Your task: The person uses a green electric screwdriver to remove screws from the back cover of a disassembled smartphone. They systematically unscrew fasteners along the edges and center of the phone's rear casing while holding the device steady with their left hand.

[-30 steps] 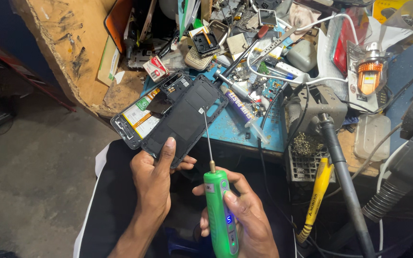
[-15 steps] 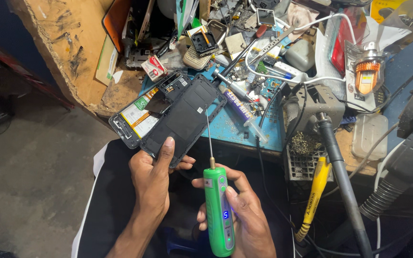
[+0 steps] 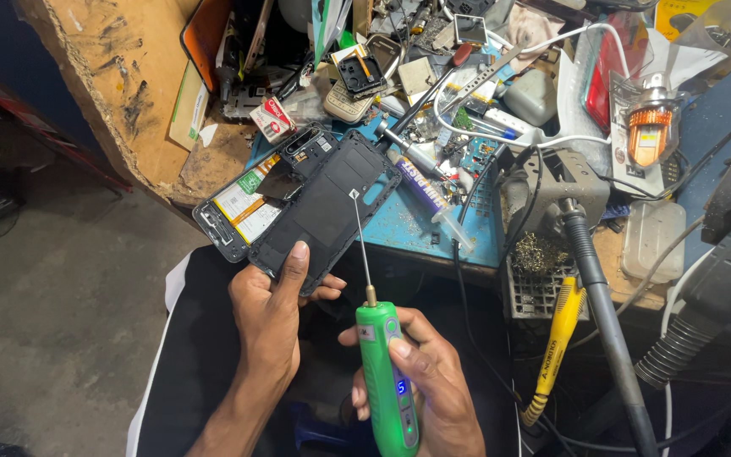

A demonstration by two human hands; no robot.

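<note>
My left hand (image 3: 274, 315) grips the near end of a black phone back cover (image 3: 327, 207), thumb on top, holding it tilted over the bench edge. Under and to the left of the cover lies an opened phone body (image 3: 239, 211) with its battery showing. My right hand (image 3: 420, 385) is wrapped around a green electric screwdriver (image 3: 387, 381). Its long thin bit (image 3: 359, 237) points up and away, with the tip over the middle of the cover.
The blue mat (image 3: 412, 224) and wooden bench (image 3: 120, 93) are crowded with phone parts, tubes, tweezers and cables. A soldering stand (image 3: 552, 190), a yellow-handled tool (image 3: 556, 347) and a grey hose (image 3: 721, 296) sit at right. Bare concrete floor (image 3: 52, 288) lies left.
The screwdriver has shifted slightly nearer and lower in view, its bit tip still over the cover. My left hand keeps the same hold on the cover.
</note>
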